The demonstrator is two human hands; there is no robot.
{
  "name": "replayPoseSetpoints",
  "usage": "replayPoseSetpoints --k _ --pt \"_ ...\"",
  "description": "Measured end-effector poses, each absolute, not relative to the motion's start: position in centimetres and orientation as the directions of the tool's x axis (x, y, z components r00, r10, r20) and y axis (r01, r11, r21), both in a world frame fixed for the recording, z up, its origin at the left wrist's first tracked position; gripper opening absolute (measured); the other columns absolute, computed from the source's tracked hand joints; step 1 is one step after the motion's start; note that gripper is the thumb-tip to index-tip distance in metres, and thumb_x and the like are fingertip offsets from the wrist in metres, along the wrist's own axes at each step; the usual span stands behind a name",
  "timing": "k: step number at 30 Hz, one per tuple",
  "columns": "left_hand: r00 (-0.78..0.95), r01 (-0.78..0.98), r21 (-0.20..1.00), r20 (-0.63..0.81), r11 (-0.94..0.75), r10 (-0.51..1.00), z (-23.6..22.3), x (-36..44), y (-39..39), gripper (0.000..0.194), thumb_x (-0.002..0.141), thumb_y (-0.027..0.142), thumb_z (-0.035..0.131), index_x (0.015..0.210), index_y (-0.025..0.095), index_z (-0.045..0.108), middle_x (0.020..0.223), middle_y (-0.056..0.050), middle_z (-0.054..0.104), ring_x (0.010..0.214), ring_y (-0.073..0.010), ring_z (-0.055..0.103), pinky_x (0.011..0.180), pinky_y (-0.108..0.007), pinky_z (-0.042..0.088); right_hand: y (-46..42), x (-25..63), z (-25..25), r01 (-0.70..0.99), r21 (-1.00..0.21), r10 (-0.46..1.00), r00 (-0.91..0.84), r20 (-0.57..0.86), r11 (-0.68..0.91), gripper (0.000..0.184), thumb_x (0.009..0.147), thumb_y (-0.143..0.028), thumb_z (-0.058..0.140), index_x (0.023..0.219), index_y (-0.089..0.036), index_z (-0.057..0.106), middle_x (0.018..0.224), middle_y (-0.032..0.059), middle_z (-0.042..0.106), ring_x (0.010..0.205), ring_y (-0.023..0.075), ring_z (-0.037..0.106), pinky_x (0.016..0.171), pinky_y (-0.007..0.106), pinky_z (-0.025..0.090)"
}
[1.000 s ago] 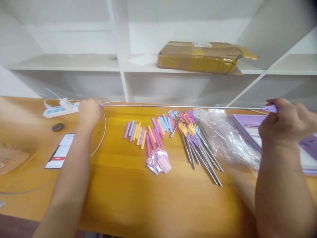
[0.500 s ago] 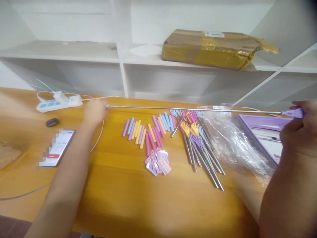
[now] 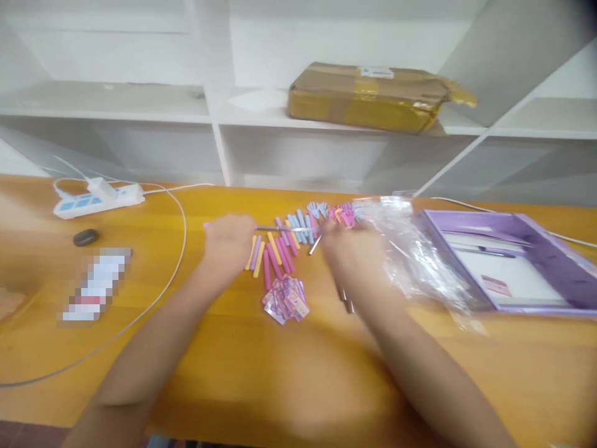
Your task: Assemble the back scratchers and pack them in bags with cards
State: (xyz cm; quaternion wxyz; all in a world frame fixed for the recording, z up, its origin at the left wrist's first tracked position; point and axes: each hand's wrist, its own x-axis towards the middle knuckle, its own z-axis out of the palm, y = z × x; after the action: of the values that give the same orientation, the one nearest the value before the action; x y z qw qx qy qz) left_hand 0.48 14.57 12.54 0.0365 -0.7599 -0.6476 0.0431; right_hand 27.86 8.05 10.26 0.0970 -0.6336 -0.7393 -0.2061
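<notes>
Rod (image 3: 285, 229) gripped at both ends

Left hand (image 3: 231, 239) is clenched around it, purple tip (image 3: 208, 225) poking past the fist; right hand (image 3: 354, 255), blurred, wraps the other end. Only this one is lifted; sticks (image 3: 267, 266) below the grip, cards (image 3: 284, 300) farther below and claws (image 3: 346, 215) beyond the right hand lie loose.

Illumination is bright and diffuse. Soft glare marks the tabletop (image 3: 298, 373); the plastic film (image 3: 410, 261) shows highlights. Motion blur softens the right hand (image 3: 357, 258). Pixelation masks the phone (image 3: 97, 283). The upper right corner is dark.
</notes>
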Motion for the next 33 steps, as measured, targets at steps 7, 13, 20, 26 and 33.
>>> replayPoseSetpoints --k 7,13,20,26,33 --pt "0.225 0.956 -0.164 -0.115 -0.242 0.967 11.5 0.4 10.1 0.039 0.101 0.012 0.038 0.109 0.012 0.077 0.099 -0.023 0.076 0.096 -0.0372 0.077 0.081 -0.041 0.056 5.2 20.1 9.4 0.946 0.257 0.949 -0.250 0.193 0.197 0.023 0.093 0.004 0.048 0.090 -0.010 0.067 0.072 0.0138 0.069 0.066 0.0221 0.065 0.070 0.033 0.038" --pt "0.548 0.729 0.629 -0.302 -0.269 0.780 8.1 -0.4 6.2 0.022 0.103 0.035 0.054 0.092 0.019 0.063 0.077 -0.002 0.058 0.071 -0.0186 0.057 0.067 -0.028 0.048 1.7 26.4 10.6 0.983 0.043 0.869 -0.180 0.461 0.181 0.024 0.108 -0.022 0.052 0.100 -0.017 0.074 0.079 0.0073 0.075 0.067 0.0185 0.062 0.069 0.031 0.031" --pt "0.885 0.272 0.758 -0.439 0.593 0.156 2.0 -0.2 0.4 0.050 0.093 0.063 0.077 0.100 0.017 0.059 0.085 -0.005 0.066 0.061 -0.0131 0.064 0.049 -0.020 0.046 1.6 38.9 7.6 0.940 -0.145 0.769 0.335 0.544 -0.308 0.035 0.109 -0.032 0.048 0.118 -0.012 0.074 0.112 0.0183 0.074 0.100 0.0286 0.065 0.092 0.038 0.038" --pt "0.939 0.254 0.733 -0.344 0.631 0.021 -1.2 1.0 0.0 0.046 0.102 0.060 0.066 0.115 0.017 0.060 0.087 -0.014 0.078 0.060 -0.0232 0.077 0.042 -0.019 0.048 1.9 41.5 2.8 0.830 -0.108 0.768 0.550 0.329 -0.548 0.057 0.108 -0.049 0.053 0.138 -0.002 0.060 0.131 0.0293 0.065 0.123 0.0404 0.059 0.103 0.048 0.040" --pt "0.955 0.186 0.713 -0.293 0.676 0.047 -2.3 0.7 -0.2 0.042 0.105 0.058 0.064 0.117 0.018 0.059 0.087 -0.013 0.079 0.061 -0.0245 0.079 0.043 -0.020 0.051 2.8 42.0 1.1 0.825 -0.146 0.750 0.560 0.353 -0.546 0.054 0.103 -0.040 0.060 0.141 -0.001 0.055 0.130 0.0278 0.066 0.125 0.0387 0.058 0.100 0.043 0.044"
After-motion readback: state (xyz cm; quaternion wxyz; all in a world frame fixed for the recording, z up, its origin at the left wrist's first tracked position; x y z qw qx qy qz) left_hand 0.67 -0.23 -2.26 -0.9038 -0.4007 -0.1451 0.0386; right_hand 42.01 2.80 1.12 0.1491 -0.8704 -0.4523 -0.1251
